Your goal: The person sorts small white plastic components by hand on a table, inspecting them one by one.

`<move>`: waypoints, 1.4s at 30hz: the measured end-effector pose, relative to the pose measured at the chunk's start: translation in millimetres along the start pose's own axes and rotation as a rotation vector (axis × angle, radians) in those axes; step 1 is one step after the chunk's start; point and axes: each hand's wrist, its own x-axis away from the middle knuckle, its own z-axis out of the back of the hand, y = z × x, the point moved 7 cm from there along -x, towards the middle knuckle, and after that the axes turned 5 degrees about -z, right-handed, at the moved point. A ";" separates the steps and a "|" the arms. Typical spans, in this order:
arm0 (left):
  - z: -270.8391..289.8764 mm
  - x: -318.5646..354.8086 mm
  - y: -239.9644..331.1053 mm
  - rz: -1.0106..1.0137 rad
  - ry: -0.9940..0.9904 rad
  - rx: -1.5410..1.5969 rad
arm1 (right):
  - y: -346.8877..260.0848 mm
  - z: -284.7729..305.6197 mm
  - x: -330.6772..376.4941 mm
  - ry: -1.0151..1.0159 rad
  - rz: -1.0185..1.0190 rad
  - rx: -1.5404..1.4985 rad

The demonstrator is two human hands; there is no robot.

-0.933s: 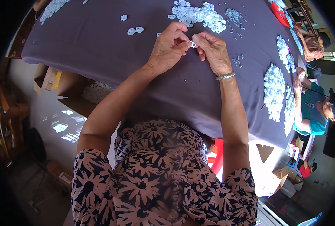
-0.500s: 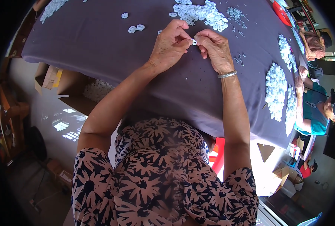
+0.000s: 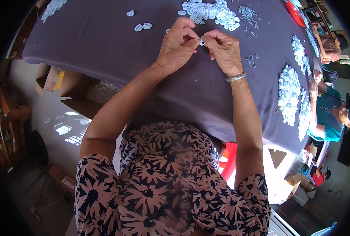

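Observation:
Between my two hands, just above the dark tablecloth [image 3: 116,47], is a small white plastic piece [image 3: 202,42] with dark holes. My left hand [image 3: 177,46] pinches it from the left with thumb and forefinger. On its other side the fingertips of my right hand [image 3: 224,50] are closed at the piece; whether they hold a tiny part as well is too small to tell. Beyond my hands lies a heap of white oval two-holed pieces [image 3: 212,12]. Small metal screws or pins [image 3: 247,13] are piled to its right, with a few loose ones [image 3: 252,60] beside my right hand.
Three white pieces [image 3: 147,26] lie apart at the left. More piles [image 3: 288,94] cover the table's right side, near a red dish [image 3: 295,14]. Co-workers [image 3: 329,112] sit along that edge. An open cardboard box [image 3: 80,103] of white pieces stands below the table's left edge.
The white piece has turned slightly between my fingertips, and my right fingers have shifted a little at it. Both hands stay in nearly the same place.

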 end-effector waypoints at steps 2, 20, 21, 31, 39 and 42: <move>2.1 -0.3 1.4 0.000 0.031 0.016 | -1.7 -1.5 -0.6 -0.004 -0.007 0.007; 1.3 -0.8 0.9 -0.039 0.005 0.054 | 3.2 -4.3 -1.3 -0.065 -0.182 -0.245; 0.2 -0.9 1.1 -0.036 -0.006 0.082 | 3.2 -4.0 -1.7 -0.067 -0.183 -0.245; -0.3 -2.0 3.6 -0.059 -0.025 -0.010 | 5.3 -2.3 -1.9 -0.031 -0.113 -0.214; 1.9 -0.7 2.6 -0.032 0.011 0.011 | 3.4 -4.4 -0.8 -0.011 -0.053 -0.110; 3.1 0.1 4.4 -0.007 0.041 0.047 | 1.4 -6.0 -0.6 0.035 -0.035 -0.088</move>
